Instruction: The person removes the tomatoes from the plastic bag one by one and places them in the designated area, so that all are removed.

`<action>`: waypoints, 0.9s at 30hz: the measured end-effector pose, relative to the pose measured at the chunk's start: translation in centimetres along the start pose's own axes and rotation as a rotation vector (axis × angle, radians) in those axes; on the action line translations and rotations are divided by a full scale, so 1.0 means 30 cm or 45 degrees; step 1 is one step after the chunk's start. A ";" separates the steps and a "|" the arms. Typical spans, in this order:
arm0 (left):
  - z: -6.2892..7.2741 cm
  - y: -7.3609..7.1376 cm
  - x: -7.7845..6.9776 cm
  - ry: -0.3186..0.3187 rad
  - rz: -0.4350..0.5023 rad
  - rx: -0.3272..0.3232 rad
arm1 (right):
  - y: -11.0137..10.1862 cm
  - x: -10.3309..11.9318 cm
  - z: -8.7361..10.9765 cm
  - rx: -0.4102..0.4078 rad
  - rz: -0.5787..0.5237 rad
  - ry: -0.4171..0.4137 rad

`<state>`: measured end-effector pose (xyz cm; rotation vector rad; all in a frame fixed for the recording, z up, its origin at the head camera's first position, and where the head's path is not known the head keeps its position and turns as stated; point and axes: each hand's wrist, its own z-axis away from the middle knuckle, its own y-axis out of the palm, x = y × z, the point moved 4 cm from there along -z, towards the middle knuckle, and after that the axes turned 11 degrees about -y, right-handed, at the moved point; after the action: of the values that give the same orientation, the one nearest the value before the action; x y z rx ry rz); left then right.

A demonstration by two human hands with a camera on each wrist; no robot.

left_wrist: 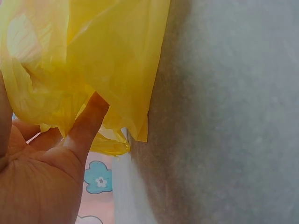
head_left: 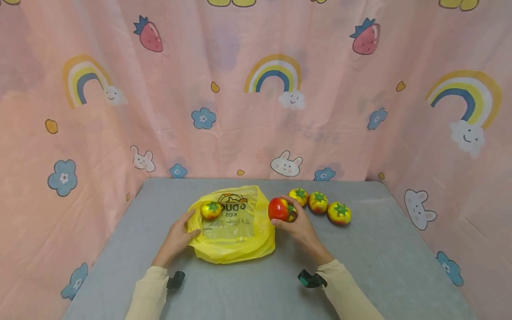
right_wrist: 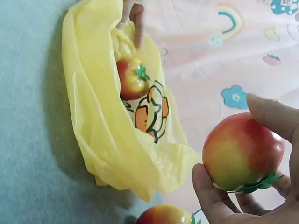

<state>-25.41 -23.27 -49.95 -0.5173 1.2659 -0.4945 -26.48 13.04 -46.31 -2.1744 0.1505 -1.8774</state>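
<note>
My right hand (head_left: 297, 224) grips a red-and-yellow toy tomato (head_left: 278, 210) with a green leafy top, just past the right edge of an open yellow plastic bag (head_left: 266, 249). In the right wrist view, thumb and fingers close around that tomato (right_wrist: 243, 151), held clear of the bag. My left hand (head_left: 178, 234) holds the bag's left rim; in the left wrist view the thumb lies against the yellow plastic (left_wrist: 117, 56) and the other fingers are partly hidden behind it. Inside the bag, near its left side, lies another toy tomato (head_left: 210, 210).
To the right of the bag, three more toy tomatoes stand in a slanting row: a far one (head_left: 298, 195), a middle one (head_left: 318, 202) and a near one (head_left: 339, 213). They rest on a grey table (head_left: 384, 266). A pink patterned curtain (head_left: 256, 142) hangs behind and at both sides.
</note>
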 end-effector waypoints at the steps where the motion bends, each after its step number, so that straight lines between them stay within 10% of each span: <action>1: 0.000 0.000 0.000 0.003 -0.004 0.001 | -0.005 -0.003 0.002 0.006 -0.006 -0.006; 27: -0.005 0.004 0.008 0.011 -0.023 -0.001 | -0.103 -0.063 0.023 -0.002 0.071 0.004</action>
<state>-25.48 -23.33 -50.24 -0.5284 1.2705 -0.5116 -26.38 16.56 -47.39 -2.1460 0.2110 -1.8510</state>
